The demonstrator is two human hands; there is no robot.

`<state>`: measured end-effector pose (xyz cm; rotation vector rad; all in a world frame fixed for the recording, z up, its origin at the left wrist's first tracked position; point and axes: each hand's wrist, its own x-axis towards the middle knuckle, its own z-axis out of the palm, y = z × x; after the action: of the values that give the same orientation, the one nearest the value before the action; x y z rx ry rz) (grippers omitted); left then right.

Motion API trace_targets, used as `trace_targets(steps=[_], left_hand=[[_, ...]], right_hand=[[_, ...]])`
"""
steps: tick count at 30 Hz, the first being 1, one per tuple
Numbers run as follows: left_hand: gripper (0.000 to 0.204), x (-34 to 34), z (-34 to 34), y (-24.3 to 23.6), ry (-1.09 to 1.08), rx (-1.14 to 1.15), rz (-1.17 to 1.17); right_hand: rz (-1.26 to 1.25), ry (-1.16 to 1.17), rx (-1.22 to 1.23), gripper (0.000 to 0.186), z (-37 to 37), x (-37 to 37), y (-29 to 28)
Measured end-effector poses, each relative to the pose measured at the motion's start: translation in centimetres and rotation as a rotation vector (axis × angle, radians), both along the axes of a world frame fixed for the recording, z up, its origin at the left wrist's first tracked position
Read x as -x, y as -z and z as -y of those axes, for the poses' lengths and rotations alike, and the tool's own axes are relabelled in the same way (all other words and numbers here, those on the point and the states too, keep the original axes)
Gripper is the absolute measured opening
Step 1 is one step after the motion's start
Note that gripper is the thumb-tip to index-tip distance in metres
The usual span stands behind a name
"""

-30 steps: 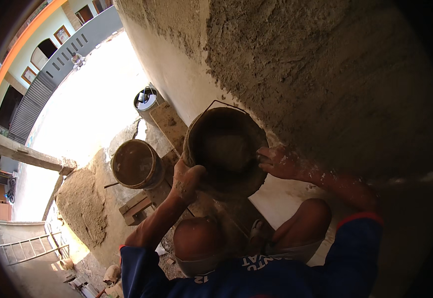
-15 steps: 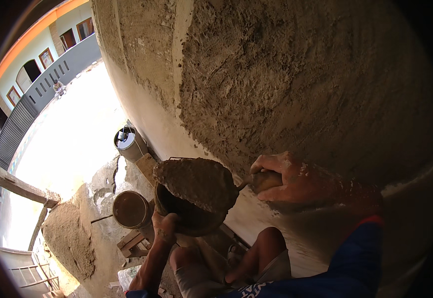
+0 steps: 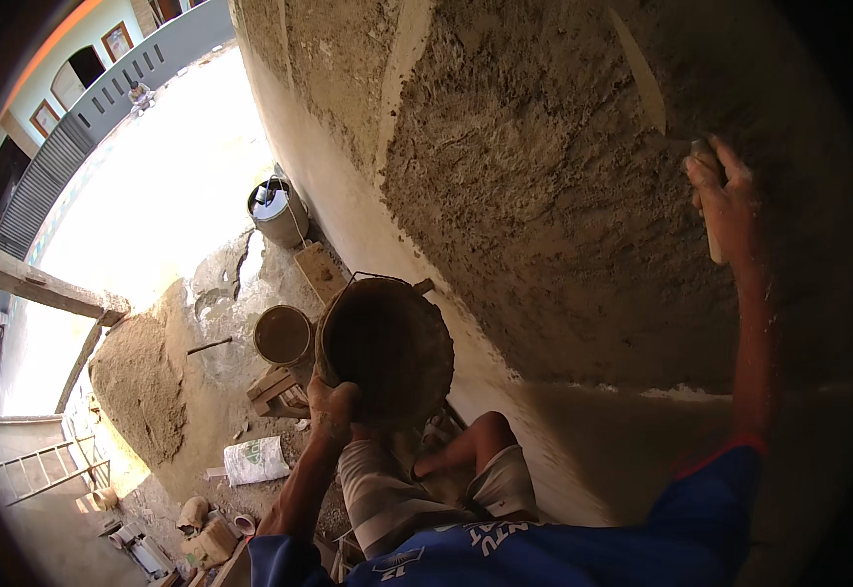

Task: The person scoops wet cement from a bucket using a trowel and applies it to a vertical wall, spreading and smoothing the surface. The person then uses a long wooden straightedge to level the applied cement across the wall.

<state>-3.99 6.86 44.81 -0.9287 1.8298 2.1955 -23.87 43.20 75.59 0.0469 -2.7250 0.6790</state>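
Note:
My left hand (image 3: 331,406) grips the rim of a dark mortar bucket (image 3: 387,352), which I hold tilted in front of me with its mouth facing up. Its inside is in deep shadow, so how much mortar it holds is unclear. Out to the right, my right hand (image 3: 727,196) is closed around the handle of a trowel (image 3: 642,83). The trowel's blade shows edge-on, close against the wall (image 3: 534,176), where rough wet mortar covers a broad patch. A smooth pale strip of wall borders this patch on its lower left.
Below stand a bucket of liquid (image 3: 282,336) and a grey bucket (image 3: 279,220) with things in it. A sand heap (image 3: 142,386), a white sack (image 3: 256,461) and wood pieces (image 3: 277,391) lie on the ground. A wooden beam (image 3: 40,284) crosses at left; a person (image 3: 139,96) sits far off.
The loaded trowel has left the bucket's mouth and swung up and right to the wall; the mortar lump on it is no longer visible. My left hand still holds the bucket.

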Motion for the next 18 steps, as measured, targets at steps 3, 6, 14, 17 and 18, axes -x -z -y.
trace_targets(steps=[3, 6, 14, 17, 18], left_hand=[[0.048, 1.4, -2.8, -4.4, 0.055, -0.072, -0.003], [0.056, 0.7, -3.4, -7.3, 0.022, -0.040, -0.054], [0.052, 1.6, -5.6, -15.4, 0.165, 0.264, -0.149], [0.049, 1.5, -6.2, -17.4, 0.197, 0.307, -0.158], [0.049, 1.6, -6.5, -17.9, 0.200, 0.331, -0.168]], right_hand=[[0.462, 0.006, 0.041, 0.059, 1.7, -6.0, -0.3], [0.686, -0.473, -0.237, 0.053, 1.2, -7.7, 6.8], [0.173, -0.707, -1.128, 0.047, 8.0, -9.1, 10.5], [-0.119, -0.844, -1.174, 0.045, 6.1, -9.7, 11.0], [0.124, -0.817, -1.070, 0.045, 6.1, -9.7, 10.8]])
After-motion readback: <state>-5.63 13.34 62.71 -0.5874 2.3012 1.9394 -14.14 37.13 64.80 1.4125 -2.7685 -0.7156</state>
